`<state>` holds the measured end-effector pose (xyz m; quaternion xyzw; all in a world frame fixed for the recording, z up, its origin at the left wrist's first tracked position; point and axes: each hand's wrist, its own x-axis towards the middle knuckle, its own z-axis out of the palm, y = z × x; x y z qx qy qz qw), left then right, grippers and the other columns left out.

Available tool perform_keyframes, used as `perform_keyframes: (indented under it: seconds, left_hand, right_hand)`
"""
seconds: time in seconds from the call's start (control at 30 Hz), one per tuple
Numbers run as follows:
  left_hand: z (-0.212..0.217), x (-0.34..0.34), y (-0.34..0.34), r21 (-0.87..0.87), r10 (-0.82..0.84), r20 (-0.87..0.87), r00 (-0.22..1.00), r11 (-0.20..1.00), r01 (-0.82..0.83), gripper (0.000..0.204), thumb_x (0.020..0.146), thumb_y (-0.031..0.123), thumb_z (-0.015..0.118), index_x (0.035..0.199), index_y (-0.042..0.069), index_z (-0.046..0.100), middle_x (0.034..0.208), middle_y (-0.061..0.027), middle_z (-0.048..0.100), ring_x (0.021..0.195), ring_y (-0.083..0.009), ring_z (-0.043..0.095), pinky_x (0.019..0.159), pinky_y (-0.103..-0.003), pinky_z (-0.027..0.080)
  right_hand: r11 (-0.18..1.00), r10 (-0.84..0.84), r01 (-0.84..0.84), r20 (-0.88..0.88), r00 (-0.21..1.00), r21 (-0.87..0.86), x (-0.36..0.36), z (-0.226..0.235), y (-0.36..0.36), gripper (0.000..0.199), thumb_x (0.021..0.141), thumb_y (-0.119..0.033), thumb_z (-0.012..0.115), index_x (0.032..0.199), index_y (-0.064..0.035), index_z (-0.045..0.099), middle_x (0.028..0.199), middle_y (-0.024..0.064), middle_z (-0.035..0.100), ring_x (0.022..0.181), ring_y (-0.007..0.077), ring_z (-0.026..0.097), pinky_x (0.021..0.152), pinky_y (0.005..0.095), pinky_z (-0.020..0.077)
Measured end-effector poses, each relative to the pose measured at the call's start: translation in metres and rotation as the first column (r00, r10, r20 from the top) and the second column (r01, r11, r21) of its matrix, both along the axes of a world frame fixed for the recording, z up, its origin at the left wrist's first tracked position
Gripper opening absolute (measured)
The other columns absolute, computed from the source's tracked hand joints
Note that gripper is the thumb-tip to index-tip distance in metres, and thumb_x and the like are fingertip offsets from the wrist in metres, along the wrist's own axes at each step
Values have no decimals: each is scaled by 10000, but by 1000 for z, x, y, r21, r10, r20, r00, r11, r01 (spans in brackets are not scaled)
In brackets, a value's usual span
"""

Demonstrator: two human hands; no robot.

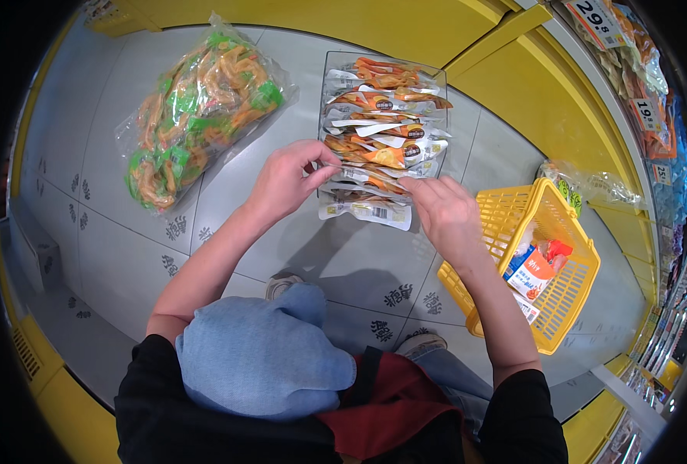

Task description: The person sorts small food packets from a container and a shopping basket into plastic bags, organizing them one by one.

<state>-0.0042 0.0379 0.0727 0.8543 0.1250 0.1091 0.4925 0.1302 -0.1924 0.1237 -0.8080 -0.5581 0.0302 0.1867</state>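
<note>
A clear plastic bin (442,73) stands on the floor in front of me, filled with a row of orange-and-white snack packets (386,100) standing on edge. At the near end of the row, my left hand (288,179) pinches the left end of one snack packet (370,179). My right hand (445,215) has its fingers closed at that packet's right end, with the fingertips partly hidden. Nearer to me, another white-edged packet (367,212) lies at the bin's front.
To the left lies a large clear bag (204,108) of green-and-orange snack packs. A yellow basket (583,286) with a few packaged goods tilts by my right forearm. Yellow cabinets (359,31) line the far side, and hanging goods (645,116) fill a rack at the right.
</note>
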Motion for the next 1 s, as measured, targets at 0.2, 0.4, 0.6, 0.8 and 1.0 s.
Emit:
perform_keyframes:
  seconds: [0.2,0.4,0.6,0.8,1.0]
  left_hand:
    - [-23,-5,3,213,-51,108,993,977,27,125,769,10,731,856,58,655,863,-55,667,838,-244,634,718,-353,511]
    - [-21,3,10,348,-73,267,961,937,-26,140,739,-21,713,815,55,623,828,-63,645,819,-254,638,700,-358,516]
    - [-19,1,12,281,-71,236,969,960,2,149,734,-45,709,814,48,625,840,-64,647,803,-241,647,684,-331,518]
    - [-38,1,19,457,-123,139,983,888,46,122,736,1,699,796,68,615,812,-53,629,799,-250,619,688,-356,507]
    - [-30,9,21,556,-129,-26,991,822,122,153,711,80,719,825,95,618,840,-44,629,869,-250,600,763,-383,487]
  right_hand:
    - [997,66,-60,178,982,-39,9,-20,-2,329,723,-25,616,1043,-80,665,872,18,659,800,189,596,719,328,490]
    - [1000,-10,5,238,971,22,3,-28,10,298,743,-51,612,1036,-73,660,905,13,667,801,179,595,705,317,465]
    - [997,-11,-6,237,971,71,-1,-24,8,288,748,-56,617,1033,-74,656,933,13,667,804,178,591,707,317,459]
    - [999,41,-39,211,977,-14,0,-50,15,193,744,-59,621,933,-92,639,898,6,631,835,186,588,733,320,457]
    - [986,86,-61,154,984,-157,19,-54,29,141,736,-64,610,867,-111,636,903,3,600,955,189,560,789,326,435]
